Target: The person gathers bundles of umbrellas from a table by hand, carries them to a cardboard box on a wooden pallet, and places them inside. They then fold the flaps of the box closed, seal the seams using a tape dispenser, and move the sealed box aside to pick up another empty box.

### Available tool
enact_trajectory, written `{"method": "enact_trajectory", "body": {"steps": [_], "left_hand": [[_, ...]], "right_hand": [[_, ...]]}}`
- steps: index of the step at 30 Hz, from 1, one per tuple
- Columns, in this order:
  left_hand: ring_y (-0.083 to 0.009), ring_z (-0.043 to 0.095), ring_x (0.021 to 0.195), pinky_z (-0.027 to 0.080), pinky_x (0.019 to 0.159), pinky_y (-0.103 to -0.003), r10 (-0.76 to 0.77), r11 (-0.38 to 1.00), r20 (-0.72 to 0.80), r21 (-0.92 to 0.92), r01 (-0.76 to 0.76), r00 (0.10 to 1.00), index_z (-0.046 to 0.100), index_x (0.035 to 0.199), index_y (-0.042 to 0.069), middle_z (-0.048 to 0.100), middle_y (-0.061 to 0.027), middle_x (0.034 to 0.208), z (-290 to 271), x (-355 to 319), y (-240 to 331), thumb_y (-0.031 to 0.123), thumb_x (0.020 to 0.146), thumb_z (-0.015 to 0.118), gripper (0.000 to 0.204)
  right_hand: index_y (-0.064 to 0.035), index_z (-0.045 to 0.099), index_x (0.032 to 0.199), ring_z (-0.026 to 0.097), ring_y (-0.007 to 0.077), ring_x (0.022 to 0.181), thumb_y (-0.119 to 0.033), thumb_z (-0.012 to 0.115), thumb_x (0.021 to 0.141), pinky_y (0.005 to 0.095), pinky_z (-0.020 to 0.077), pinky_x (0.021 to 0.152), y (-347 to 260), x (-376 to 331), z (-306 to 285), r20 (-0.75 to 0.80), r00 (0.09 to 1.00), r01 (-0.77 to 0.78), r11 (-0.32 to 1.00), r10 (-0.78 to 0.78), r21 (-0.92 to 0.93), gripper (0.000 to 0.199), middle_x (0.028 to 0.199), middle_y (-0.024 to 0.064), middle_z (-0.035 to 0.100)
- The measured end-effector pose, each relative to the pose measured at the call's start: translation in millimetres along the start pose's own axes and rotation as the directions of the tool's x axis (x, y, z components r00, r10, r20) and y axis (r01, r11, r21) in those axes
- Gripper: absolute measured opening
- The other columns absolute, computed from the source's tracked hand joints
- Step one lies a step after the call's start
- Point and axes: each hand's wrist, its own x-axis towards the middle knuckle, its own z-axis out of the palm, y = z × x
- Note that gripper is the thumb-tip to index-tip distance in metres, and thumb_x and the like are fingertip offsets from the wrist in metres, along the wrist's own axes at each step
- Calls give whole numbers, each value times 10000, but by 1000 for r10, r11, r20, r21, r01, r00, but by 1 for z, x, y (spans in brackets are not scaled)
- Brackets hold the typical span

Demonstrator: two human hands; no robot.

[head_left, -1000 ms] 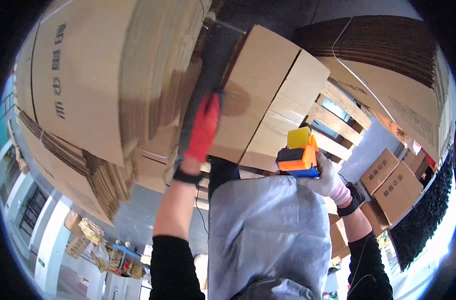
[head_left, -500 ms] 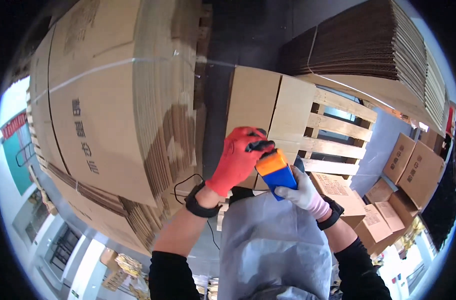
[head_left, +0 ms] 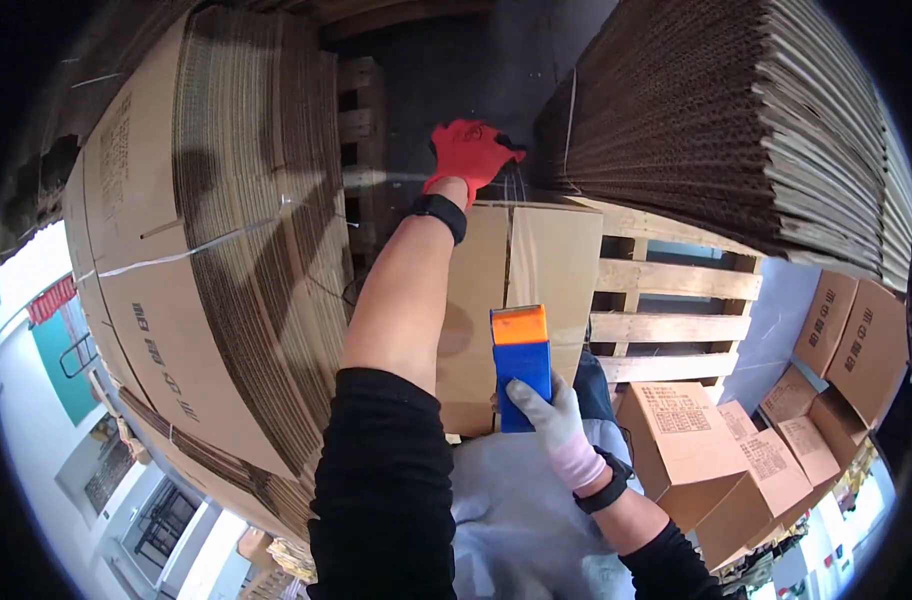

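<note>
My left hand (head_left: 471,152), in a red glove with dark fingertips, reaches out over the far edge of a brown carton (head_left: 466,290). Its fingers are pinched on a clear, shiny strip of tape (head_left: 528,250). The strip runs back over the carton, beside the dark seam, toward a blue hand-held tape dispenser (head_left: 523,385) with an orange end. My right hand (head_left: 551,415), in a pale glove, is closed round the lower part of this dispenser above the near side of the carton. The left fingertips are partly hidden.
Tall stacks of flat cardboard stand on the left (head_left: 246,250) and far right (head_left: 696,110). A wooden pallet (head_left: 676,280) lies right of the carton. Several smaller boxes (head_left: 691,425) sit at the lower right. A grey apron (head_left: 516,510) covers my lap.
My left hand has moved from the dispenser's orange end to beyond the carton's far edge, drawing out tape. The right hand with the dispenser has shifted slightly left and nearer to me.
</note>
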Motion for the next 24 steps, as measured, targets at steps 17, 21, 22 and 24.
{"method": "enact_trajectory", "body": {"steps": [17, 21, 22, 24], "left_hand": [[-289, 407, 1354, 171, 1100, -646, 97, 995, 265, -34, -91, 959, 649, 1242, 302, 522, -55, 1409, 80, 21, -34, 638, 746, 632, 599], [-311, 371, 1382, 115, 1121, -669, 201, 973, 167, 82, -216, 965, 578, 1330, 245, 486, -73, 1445, 84, 18, -38, 627, 755, 634, 693], [-320, 370, 1382, 109, 1122, -673, 185, 962, 7, 201, -183, 983, 555, 1351, 219, 483, -77, 1447, 84, 18, -39, 621, 764, 630, 716], [-329, 370, 1382, 103, 1122, -677, 183, 942, -159, 309, -127, 970, 532, 1373, 193, 481, -82, 1448, 83, 25, -36, 615, 773, 626, 739]], "right_hand": [[-21, 570, 1155, 652, 123, 788, -232, 698, 910, 280, 549, 713, 7, 39, 24, -87, 996, 31, 999, -33, -23, 347, 923, 59, 675], [-21, 575, 1158, 645, 114, 787, -218, 711, 900, 283, 548, 721, 9, 39, 30, -112, 991, 71, 997, -71, -3, 352, 940, 54, 675], [-21, 575, 1158, 645, 114, 787, -218, 711, 900, 283, 548, 721, 9, 39, 33, -115, 991, 75, 997, -75, -7, 352, 940, 54, 675], [2, 563, 1151, 625, 96, 828, -189, 722, 892, 273, 539, 748, 8, 38, 38, -83, 995, 53, 998, -51, 21, 358, 976, 45, 661]]}}
